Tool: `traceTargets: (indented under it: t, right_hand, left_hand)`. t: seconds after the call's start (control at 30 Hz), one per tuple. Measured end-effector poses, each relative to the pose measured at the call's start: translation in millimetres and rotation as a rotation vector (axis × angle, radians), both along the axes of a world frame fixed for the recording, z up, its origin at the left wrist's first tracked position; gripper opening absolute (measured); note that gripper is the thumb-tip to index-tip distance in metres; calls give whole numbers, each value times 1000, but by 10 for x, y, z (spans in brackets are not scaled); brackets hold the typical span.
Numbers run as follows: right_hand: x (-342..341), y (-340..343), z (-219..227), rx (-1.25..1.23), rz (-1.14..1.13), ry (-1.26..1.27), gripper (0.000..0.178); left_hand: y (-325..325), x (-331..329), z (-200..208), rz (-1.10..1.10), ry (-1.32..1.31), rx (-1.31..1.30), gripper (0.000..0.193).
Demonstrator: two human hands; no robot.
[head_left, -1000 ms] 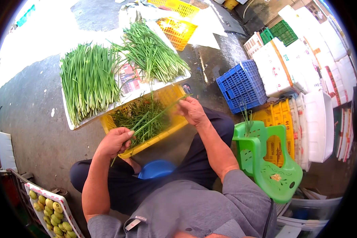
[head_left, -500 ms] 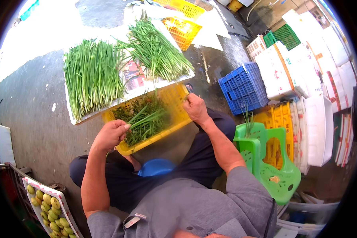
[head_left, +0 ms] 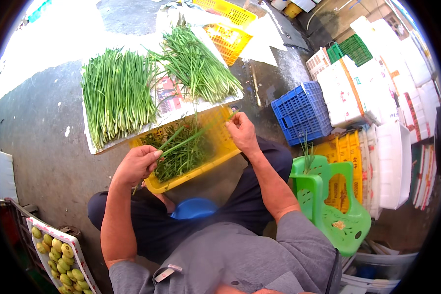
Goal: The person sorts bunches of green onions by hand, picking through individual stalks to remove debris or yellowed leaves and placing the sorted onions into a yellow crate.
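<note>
My left hand is closed around one end of a long green stalk. My right hand pinches its other end near the far right corner of the yellow crate. The stalk stretches between both hands above the crate, which holds a loose heap of green trimmings. Beyond the crate lies a white board carrying two piles of green chive-like stalks, one on the left and one on the right.
A blue crate stands right of the board, a green plastic chair by my right knee, and white foam boxes are stacked further right. Yellow baskets sit at the back. A tray of green fruit lies lower left. A blue stool is under me.
Both hands have lifted slightly off the crate and drawn one stalk taut between them; the right hand shifted a little toward the crate's far right corner.
</note>
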State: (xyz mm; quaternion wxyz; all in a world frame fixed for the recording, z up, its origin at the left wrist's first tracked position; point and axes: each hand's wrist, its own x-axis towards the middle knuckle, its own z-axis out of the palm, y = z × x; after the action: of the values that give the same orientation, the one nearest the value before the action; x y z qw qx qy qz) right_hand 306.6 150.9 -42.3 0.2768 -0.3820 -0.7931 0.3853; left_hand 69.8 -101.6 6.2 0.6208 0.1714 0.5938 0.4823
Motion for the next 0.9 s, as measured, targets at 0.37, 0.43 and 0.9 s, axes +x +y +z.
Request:
traceTargets:
  t: [0.37, 0.43, 0.9]
  right_hand:
    - [-5, -55, 64, 92, 319, -224, 18]
    - [5, -79, 38, 206, 302, -210, 18]
    - [-631, -29, 156, 184, 194, -147, 29]
  left_hand:
    - [-4, 28, 57, -18, 50, 3, 21]
    - [-6, 15, 23, 4, 78, 14, 21]
    - [45, -94, -6, 405, -224, 393, 16]
